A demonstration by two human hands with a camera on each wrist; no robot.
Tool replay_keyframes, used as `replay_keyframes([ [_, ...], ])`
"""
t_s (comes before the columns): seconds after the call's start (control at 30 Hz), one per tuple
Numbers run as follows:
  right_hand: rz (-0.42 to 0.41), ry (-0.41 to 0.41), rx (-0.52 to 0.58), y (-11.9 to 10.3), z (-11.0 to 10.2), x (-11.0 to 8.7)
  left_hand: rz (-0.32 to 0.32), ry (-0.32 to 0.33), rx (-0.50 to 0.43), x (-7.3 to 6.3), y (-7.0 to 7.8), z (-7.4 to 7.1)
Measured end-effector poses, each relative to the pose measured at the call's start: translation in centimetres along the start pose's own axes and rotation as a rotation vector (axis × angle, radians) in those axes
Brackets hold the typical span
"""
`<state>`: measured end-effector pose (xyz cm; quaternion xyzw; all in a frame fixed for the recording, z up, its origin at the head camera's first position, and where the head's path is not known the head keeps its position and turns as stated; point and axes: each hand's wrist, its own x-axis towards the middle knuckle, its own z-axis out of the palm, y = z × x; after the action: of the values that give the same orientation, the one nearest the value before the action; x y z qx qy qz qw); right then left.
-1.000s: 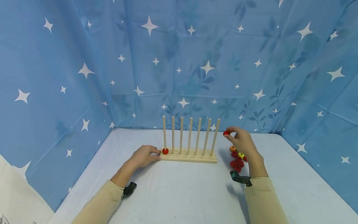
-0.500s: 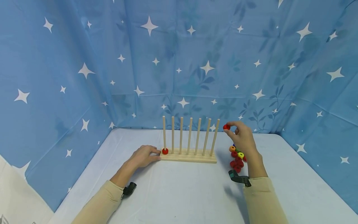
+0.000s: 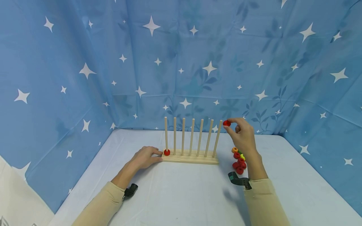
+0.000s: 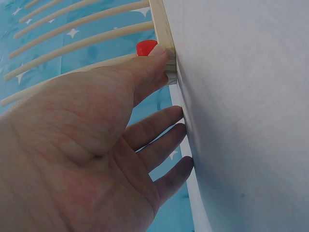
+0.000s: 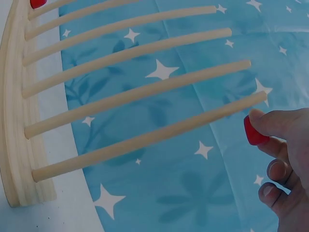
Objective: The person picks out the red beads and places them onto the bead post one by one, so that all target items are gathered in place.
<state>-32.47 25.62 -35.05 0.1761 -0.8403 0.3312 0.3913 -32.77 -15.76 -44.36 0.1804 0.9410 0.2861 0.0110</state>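
A wooden peg rack (image 3: 190,161) with several upright dowels stands on the table. One red bead (image 3: 167,152) sits at the foot of its leftmost dowel. My left hand (image 3: 145,157) pinches the left end of the rack's base between thumb and forefinger; its other fingers extend loosely toward the tablecloth in the left wrist view. Between thumb and forefinger my right hand (image 3: 244,135) holds another red bead (image 5: 254,130). That bead is raised to the height of the rightmost dowel's top (image 5: 260,95), just to its right.
Several loose beads, mostly red (image 3: 239,170) with an orange one (image 3: 234,150) and a yellow one (image 3: 242,157), lie right of the rack, partly behind the right forearm. A blue star-patterned curtain (image 3: 181,81) hangs behind the white-covered table (image 3: 181,194).
My right hand has risen and shifted slightly left with the red bead, bringing it close to the rightmost dowel's top. The left hand and rack look unmoved.
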Motion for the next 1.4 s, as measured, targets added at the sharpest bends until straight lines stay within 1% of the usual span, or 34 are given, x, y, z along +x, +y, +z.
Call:
replay_keyframes([
  [0.23, -0.024, 0.046, 0.034, -1.2, 0.2, 0.3, -0.002, 0.001, -0.003, 0.0, 0.0, 0.0],
  [0.37, -0.032, 0.070, 0.040, -1.5, 0.1, 0.5, -0.003, -0.001, -0.007, 0.0, 0.0, 0.0],
  [0.63, -0.096, 0.178, 0.095, -1.7, 0.1, 0.8, 0.000, -0.001, -0.004, 0.0, 0.0, 0.0],
  [0.77, -0.118, 0.207, 0.117, -2.0, 0.1, 0.9, -0.001, 0.000, -0.006, 0.0, 0.0, 0.0],
  [1.13, -0.187, 0.233, 0.154, -3.2, 1.0, 1.2, -0.002, 0.009, -0.006, -0.1, 0.1, 0.1],
  [1.4, -0.210, 0.204, 0.198, -4.1, 2.1, 1.2, -0.007, 0.004, 0.001, 0.0, 0.1, 0.0],
])
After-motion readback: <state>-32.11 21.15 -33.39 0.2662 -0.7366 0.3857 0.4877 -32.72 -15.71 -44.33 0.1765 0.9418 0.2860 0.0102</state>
